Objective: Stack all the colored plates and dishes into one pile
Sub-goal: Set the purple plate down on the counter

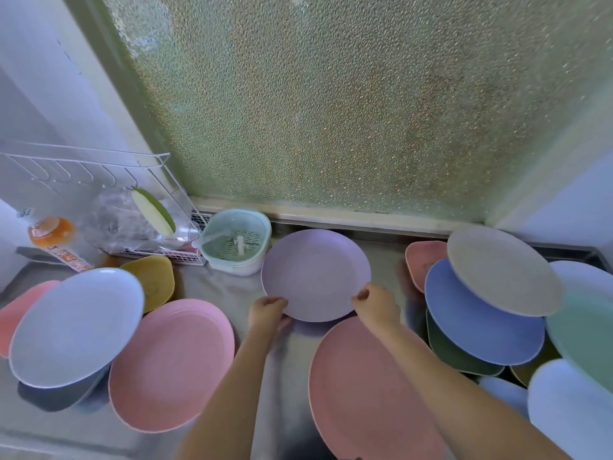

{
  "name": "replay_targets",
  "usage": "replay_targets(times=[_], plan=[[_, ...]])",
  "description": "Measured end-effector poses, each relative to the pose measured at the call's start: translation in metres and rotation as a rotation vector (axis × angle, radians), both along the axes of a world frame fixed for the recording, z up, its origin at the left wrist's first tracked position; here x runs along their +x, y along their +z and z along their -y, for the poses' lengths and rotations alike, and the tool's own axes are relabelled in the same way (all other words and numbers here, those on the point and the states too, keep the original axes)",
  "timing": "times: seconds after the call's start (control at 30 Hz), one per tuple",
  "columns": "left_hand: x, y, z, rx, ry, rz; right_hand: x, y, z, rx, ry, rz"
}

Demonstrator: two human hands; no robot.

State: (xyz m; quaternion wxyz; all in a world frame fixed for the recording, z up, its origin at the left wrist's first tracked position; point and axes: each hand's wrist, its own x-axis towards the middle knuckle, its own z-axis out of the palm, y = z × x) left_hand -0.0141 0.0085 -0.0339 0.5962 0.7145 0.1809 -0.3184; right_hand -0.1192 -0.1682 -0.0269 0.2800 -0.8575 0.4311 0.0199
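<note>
Both hands hold a lilac plate (pixel 315 273) by its near rim, above the steel counter's middle: my left hand (pixel 267 312) at the lower left edge, my right hand (pixel 376 305) at the lower right edge. A dusty pink plate (pixel 358 386) lies just in front, under my right forearm. To the left sit a pink plate (pixel 172 363), a pale blue plate (pixel 76 327) leaning over a dark dish, a yellow dish (pixel 156 283) and a salmon dish (pixel 13 313). On the right lie a beige plate (pixel 501 270), a blue plate (pixel 481 323), a green dish (pixel 457 356), a mint plate (pixel 583 330) and pale blue plates (pixel 564 406).
A mint strainer basket (pixel 237 244) stands just behind the lilac plate on the left. A white wire rack (pixel 99 180) with a bag and an orange bottle (pixel 54 237) fills the back left. A frosted window (pixel 331 111) backs the steel counter (pixel 229 290).
</note>
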Motion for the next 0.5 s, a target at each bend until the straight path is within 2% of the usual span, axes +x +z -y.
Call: replay_targets(times=[0.13, 0.27, 0.37, 0.5], plan=[[-0.005, 0.009, 0.002, 0.102, 0.011, 0.156, 0.004, 0.006, -0.004, 0.219, -0.174, 0.23], [-0.009, 0.019, 0.003, 0.045, 0.016, 0.195, 0.004, 0.015, -0.009, 0.377, -0.464, 0.363], [-0.009, 0.021, -0.001, -0.007, -0.027, 0.082, -0.021, 0.022, -0.007, 0.407, -0.472, 0.377], [-0.02, 0.017, -0.008, 0.164, -0.212, 0.208, -0.083, 0.024, -0.01, 0.398, -0.452, 0.422]])
